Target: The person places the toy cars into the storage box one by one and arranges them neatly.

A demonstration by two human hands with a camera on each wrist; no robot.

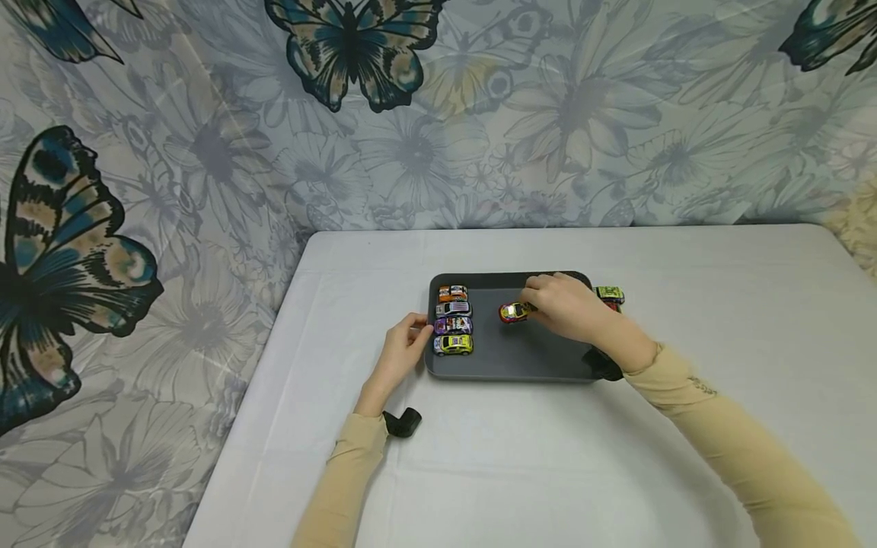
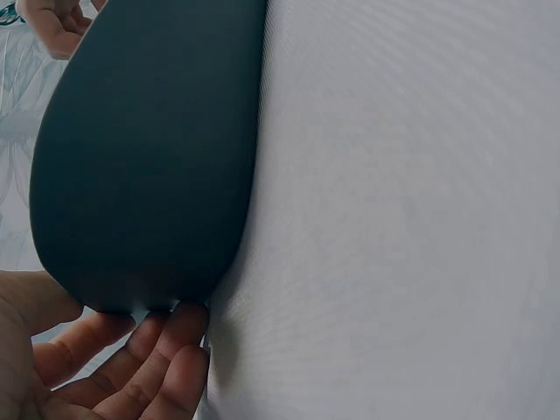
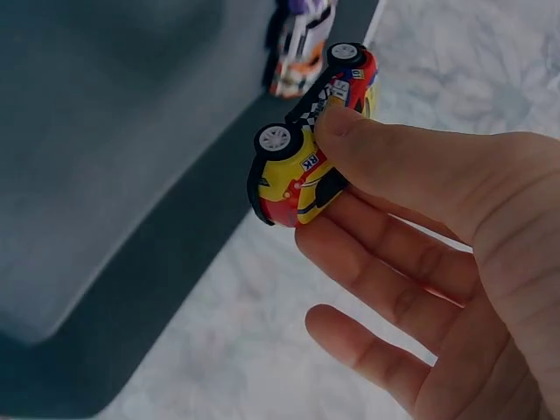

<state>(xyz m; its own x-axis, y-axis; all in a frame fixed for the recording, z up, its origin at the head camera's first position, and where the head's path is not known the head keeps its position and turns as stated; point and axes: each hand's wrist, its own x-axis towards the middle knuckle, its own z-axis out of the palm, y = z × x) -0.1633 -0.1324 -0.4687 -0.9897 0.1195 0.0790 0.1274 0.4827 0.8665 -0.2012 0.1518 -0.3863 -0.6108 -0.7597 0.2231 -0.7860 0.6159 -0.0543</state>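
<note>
- Basically, right hand [image 1: 565, 304] pinches red-yellow car [image 3: 293, 181] thumb-to-fingers, over tray [image 1: 521, 358].
- Left hand [image 1: 400, 348] loosely spread, fingertips touching tray's left end.
- Four cars [image 1: 454, 326] lined up inside, left side.

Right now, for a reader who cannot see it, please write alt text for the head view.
A right hand holds a red-and-yellow toy car above a dark tray on a white table. The left hand touches the tray's left side, where four toy cars stand in a column.
</note>
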